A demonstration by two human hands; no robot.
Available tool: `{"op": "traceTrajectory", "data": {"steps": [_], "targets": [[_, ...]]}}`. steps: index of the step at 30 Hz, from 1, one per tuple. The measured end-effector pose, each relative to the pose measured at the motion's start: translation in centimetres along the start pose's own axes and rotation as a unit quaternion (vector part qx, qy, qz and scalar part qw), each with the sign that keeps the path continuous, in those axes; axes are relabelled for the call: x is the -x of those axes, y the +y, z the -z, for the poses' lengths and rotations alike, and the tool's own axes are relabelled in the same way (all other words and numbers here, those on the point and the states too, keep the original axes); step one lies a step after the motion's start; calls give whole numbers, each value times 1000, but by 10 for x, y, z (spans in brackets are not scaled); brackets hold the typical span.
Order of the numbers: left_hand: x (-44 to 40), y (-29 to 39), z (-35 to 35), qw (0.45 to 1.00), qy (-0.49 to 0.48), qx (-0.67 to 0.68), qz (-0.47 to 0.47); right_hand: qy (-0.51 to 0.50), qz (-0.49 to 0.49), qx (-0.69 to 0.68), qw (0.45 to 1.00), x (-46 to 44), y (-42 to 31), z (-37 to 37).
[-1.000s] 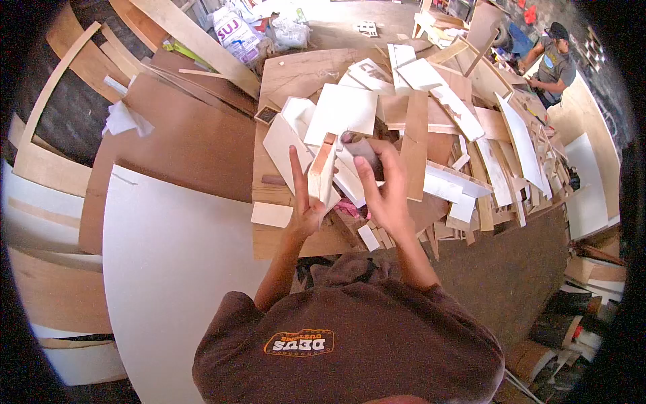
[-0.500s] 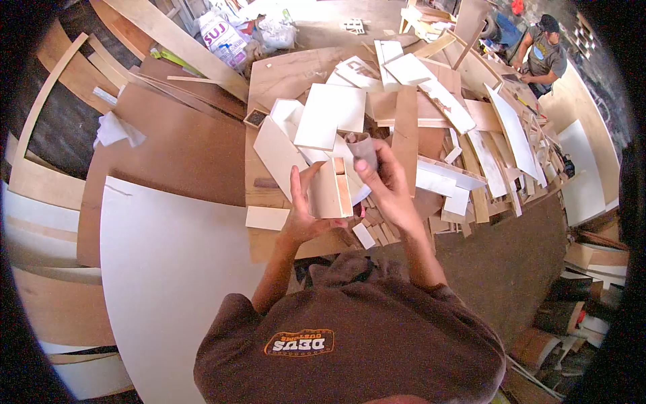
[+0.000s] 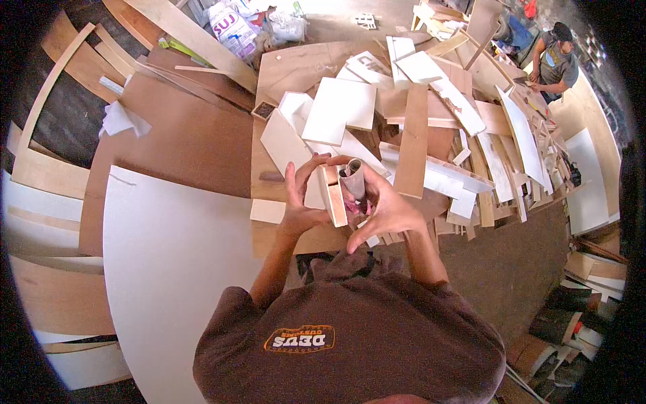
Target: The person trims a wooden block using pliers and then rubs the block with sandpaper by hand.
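A small wooden piece (image 3: 334, 196) with pale faces and a reddish-brown edge strip stands upright between my hands. My left hand (image 3: 301, 200) is wrapped round its left side, fingers at the top and thumb low. Just right of the piece is a rolled grey-brown sheet (image 3: 352, 179), its open end facing up. My right hand (image 3: 390, 209) curves around the roll, its fingers behind it and its thumb apart below. Beyond them, pale boards (image 3: 340, 111) lie on the brown worktable (image 3: 286, 69).
Wood offcuts (image 3: 464, 172) are heaped across the table's right side. A large white sheet (image 3: 175, 269) and a brown panel (image 3: 178, 135) lie at the left. Another person (image 3: 557, 66) is at the upper right. A printed sack (image 3: 232, 30) stands at the back.
The wooden piece has turned so its narrow edge faces up. My right hand and the roll have come lower and closer to the piece, and the right thumb has moved off the roll.
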State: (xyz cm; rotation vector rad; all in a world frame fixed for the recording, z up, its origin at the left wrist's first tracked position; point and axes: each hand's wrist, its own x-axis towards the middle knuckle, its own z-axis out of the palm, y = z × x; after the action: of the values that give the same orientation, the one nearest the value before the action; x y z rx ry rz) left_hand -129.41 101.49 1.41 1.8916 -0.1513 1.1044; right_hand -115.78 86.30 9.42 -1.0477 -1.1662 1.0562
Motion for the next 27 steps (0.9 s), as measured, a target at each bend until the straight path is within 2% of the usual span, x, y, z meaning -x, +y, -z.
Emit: {"op": "traceTrajectory", "data": {"steps": [4,6,7,12,15,22,24,27], "targets": [[-4,-2,1,999,-3,-28,-34,9,-17,25,1000,-5,1,2],[-7,-1,-2,999,4,-18,-43,14,42,55,998,-6,5,3],[-8,-1,-2,999,4,-18,-43,14,42,54,998,-5,4,2],[-12,-2,-3,995,-10,-53,-88,42,44,-20,998,-4,0,-5],[-11,3,0,995,-33,-77,-51,26,39,-4,999,0,3,-3],[-14,10,1,993,-42,-87,-62,29,78,12,996,5,6,-1],[-13,21,7,975,-94,-190,60,17,2,14,1000,12,1,2],[-6,25,12,959,-114,-234,108,43,-25,-1,999,15,18,7]]}}
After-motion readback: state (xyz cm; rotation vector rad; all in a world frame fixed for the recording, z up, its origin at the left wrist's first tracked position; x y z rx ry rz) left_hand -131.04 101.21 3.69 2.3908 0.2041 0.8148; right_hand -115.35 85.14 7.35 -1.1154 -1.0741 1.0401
